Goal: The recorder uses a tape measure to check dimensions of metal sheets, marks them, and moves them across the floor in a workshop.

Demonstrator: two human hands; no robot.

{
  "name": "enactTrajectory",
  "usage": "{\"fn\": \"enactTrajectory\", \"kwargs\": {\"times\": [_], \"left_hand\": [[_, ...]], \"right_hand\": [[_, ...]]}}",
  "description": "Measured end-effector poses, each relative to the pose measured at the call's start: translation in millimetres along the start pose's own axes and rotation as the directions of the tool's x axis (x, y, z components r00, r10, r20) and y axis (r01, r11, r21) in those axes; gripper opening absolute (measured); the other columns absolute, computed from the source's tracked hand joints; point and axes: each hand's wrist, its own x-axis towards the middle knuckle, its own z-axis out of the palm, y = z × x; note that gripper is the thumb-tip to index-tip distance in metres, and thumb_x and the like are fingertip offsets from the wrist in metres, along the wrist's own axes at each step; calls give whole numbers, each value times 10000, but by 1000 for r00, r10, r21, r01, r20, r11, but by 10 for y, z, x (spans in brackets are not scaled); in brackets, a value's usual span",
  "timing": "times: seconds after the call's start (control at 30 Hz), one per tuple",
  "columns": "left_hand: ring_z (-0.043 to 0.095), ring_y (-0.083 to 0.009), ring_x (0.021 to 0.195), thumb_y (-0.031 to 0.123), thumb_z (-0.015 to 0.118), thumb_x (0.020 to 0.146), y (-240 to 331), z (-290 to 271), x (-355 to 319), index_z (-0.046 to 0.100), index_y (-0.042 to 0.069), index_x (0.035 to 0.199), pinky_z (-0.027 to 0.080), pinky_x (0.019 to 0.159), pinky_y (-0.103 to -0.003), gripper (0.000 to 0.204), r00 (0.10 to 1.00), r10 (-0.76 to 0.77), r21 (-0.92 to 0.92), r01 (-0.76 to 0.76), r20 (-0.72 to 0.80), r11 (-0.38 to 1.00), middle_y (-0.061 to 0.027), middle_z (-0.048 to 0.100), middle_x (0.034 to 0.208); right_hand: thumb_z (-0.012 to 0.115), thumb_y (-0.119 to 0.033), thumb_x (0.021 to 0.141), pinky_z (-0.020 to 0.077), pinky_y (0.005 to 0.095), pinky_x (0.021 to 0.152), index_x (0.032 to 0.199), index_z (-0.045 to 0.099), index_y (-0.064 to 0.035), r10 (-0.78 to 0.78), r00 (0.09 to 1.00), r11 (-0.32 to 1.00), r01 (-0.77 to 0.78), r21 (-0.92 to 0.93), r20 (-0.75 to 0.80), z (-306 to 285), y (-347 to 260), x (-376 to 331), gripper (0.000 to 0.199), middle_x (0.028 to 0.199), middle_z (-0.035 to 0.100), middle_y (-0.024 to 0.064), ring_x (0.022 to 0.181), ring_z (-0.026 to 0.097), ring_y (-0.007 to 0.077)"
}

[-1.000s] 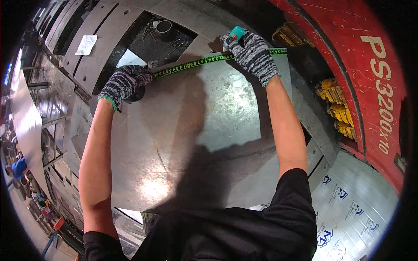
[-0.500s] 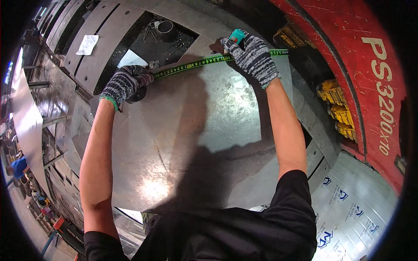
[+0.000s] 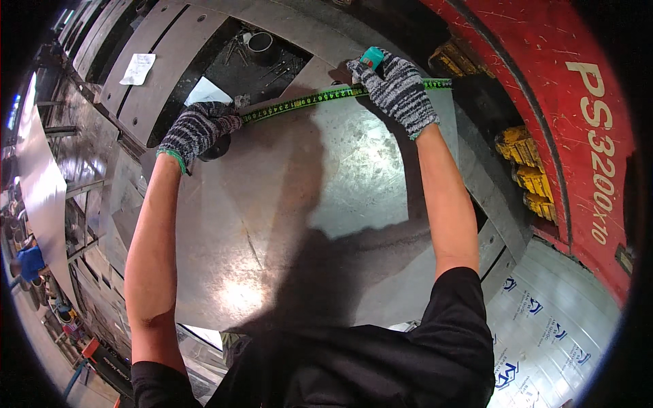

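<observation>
Green-yellow measuring tape blade (image 3: 306,100) stretched flat along far edge of bare galvanised steel sheet (image 3: 306,204), long axis running left–right, slightly raised toward right. Tip overshoots past far-right corner of sheet, toward red-painted curved machine guard (image 3: 544,81).

Left hand (image 3: 198,127), grey knitted glove, curled closed over near end of blade at far-left corner of sheet, pinning it down; tape case not visible, possibly under palm — cannot tell. Right hand (image 3: 394,85), same glove, pressed on blade near far-right corner, fingers closed around small teal marker-like object (image 3: 372,57); exact grip on it unclear.

Key relation: blade spans between both hands, both touching it, neither nearer. Reading point sits under right hand, anchor under left. Blade parallel to far edge, just inside it.

Beyond far edge: dark recessed tool tray (image 3: 252,61) with loose metal parts. Yellow blocks (image 3: 527,163) at right, beside sheet's right edge.
</observation>
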Motion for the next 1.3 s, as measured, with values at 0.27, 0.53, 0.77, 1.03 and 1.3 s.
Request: {"fn": "enactTrajectory", "kwargs": {"times": [0.27,0.53,0.77,1.03,1.3], "left_hand": [[693,-280,922,384,733,899,-61,12,34,741,90,1170,524,894,-378,399,998,65,77,-64,-12,995,-173,741,1043],[678,-363,996,448,677,921,-131,21,59,740,112,1171,519,915,-422,423,993,117,143,-114,-12,983,-188,722,1098],[681,-361,996,431,709,913,-100,72,4,747,124,1143,528,887,-431,386,990,117,155,-104,-77,982,-175,730,1045],[675,-345,1080,253,777,862,-193,422,-445,753,65,1072,529,924,-435,283,787,480,242,-416,-388,877,-207,706,1154],[691,-205,859,162,702,947,-693,816,-1398,705,-2,1087,552,805,-345,216,928,152,-311,-264,-341,913,-145,734,981]], "right_hand": [[635,-407,960,537,435,797,1049,760,-110,-80,996,985,73,-159,-41,17,-10,-14,335,904,732,139,880,689,331],[655,-484,931,533,451,807,1003,742,-90,52,999,998,-52,-21,7,-60,-86,22,409,909,721,192,883,686,369],[569,-240,1016,522,450,828,1212,711,-190,-43,990,980,68,189,-135,-58,-32,-76,247,1068,707,133,934,671,333],[600,-226,1019,532,318,879,1092,707,-21,434,806,807,-149,572,-403,-354,-263,-649,243,1064,740,85,980,679,167],[570,-151,991,499,328,945,1232,675,-8,490,655,871,-385,304,-575,-1040,47,-2249,299,1204,704,80,1069,643,176]]}}
